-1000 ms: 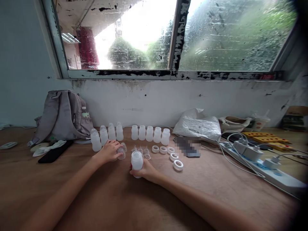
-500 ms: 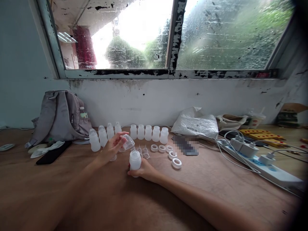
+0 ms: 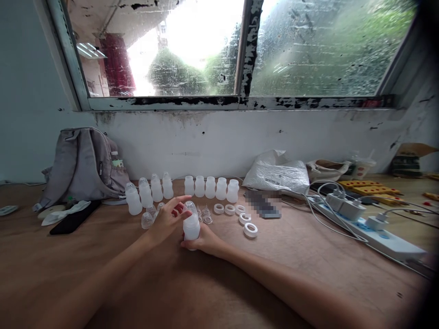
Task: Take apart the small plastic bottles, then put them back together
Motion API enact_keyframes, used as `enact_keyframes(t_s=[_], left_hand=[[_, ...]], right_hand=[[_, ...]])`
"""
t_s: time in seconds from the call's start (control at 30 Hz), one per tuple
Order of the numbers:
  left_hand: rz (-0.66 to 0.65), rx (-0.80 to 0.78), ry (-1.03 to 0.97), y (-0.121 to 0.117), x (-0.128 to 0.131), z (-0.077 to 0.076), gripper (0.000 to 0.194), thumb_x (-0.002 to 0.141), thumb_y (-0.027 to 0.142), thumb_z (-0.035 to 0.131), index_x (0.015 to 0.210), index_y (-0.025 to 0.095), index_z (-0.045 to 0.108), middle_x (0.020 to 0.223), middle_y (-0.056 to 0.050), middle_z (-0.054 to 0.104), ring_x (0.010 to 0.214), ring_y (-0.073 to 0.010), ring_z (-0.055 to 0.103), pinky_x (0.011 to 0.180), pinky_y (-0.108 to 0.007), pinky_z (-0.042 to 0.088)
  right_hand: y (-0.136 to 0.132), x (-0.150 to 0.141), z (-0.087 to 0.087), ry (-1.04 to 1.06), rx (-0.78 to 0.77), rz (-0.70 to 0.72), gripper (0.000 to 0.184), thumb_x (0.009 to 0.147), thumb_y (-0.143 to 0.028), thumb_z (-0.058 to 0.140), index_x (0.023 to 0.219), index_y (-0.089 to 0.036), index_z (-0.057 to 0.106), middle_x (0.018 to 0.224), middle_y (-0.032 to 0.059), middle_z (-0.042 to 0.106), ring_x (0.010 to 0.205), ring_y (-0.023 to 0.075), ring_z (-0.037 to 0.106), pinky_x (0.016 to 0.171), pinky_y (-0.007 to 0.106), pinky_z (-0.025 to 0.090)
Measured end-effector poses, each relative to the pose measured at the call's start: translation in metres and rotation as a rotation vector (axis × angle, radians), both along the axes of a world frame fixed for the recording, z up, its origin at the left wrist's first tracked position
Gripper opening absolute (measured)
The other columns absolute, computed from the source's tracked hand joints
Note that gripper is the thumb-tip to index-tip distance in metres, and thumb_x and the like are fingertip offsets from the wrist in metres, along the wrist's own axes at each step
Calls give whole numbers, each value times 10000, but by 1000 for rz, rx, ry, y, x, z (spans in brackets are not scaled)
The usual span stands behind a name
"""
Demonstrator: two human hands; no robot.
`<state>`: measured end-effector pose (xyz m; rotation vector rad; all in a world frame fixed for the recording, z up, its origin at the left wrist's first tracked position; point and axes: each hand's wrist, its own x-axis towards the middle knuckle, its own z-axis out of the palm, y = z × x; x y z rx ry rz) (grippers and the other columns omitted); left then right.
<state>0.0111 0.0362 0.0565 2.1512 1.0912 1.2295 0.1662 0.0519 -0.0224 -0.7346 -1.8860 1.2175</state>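
My right hand [image 3: 206, 240] is wrapped around a frosted baby bottle [image 3: 191, 230], held upright low over the table. A clear domed cap [image 3: 191, 210] sits on the bottle's top. From the left, my left hand [image 3: 167, 217] has its thumb and fingers curled about this cap. Beyond the bottle lie several clear teats [image 3: 207, 216], partly hidden. Several white screw rings [image 3: 250, 230] curve off to the right. Loose clear caps [image 3: 147, 220] stand by my left wrist, some partly covered by the hand.
Capped bottles [image 3: 133, 198] stand at the back left, and a row of open bottles [image 3: 210, 187] at the back middle. A grey backpack [image 3: 80, 160] and a black phone-like slab [image 3: 75, 218] are left. Rightward lie a silvery bag [image 3: 279, 173] and a power strip [image 3: 387, 242] with cables.
My left hand has brought the clear cap down and right, from above the bottle onto its top. The right hand keeps its hold on the bottle, almost unmoved.
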Motion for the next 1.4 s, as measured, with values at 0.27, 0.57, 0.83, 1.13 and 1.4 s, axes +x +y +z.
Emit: enact_keyframes(t_s=[0.27, 0.57, 0.83, 1.13, 1.4], left_hand=[[18, 73, 28, 0, 0, -2, 315, 764, 427, 514, 972, 197, 569, 873, -24, 573, 730, -139, 526, 659, -244, 427], [-63, 41, -79, 4, -1, -4, 336, 770, 446, 490, 997, 200, 526, 934, -36, 605, 846, -176, 548, 757, -279, 420], [-70, 33, -42, 0, 1, -6, 308, 775, 418, 499, 992, 202, 536, 938, -29, 595, 827, -167, 540, 734, -261, 418], [-45, 33, -9, 3, 4, -11, 315, 782, 432, 484, 992, 200, 524, 910, -33, 600, 820, -175, 544, 738, -285, 411], [-19, 59, -36, 6, 6, -20, 265, 770, 399, 498, 935, 194, 521, 848, -25, 589, 788, -164, 529, 744, -294, 421]], right_hand=[[-1, 0, 1, -5, 22, -9, 265, 603, -287, 689, 770, -145, 541, 722, -1, 570, 646, 129, 510, 619, 261, 417], [-1, 0, 1, -14, -10, -16, 282, 593, -304, 696, 768, -151, 536, 717, -3, 558, 644, 132, 510, 612, 268, 420], [0, 0, 1, 8, 2, 2, 269, 598, -273, 691, 779, -153, 533, 710, -8, 550, 633, 120, 494, 613, 258, 411], [1, -1, -1, 16, -4, 1, 301, 582, -286, 706, 788, -146, 537, 717, -4, 550, 646, 125, 491, 607, 252, 402], [1, -1, -2, 34, -5, -1, 320, 583, -290, 705, 815, -150, 536, 740, -4, 557, 660, 125, 499, 611, 251, 410]])
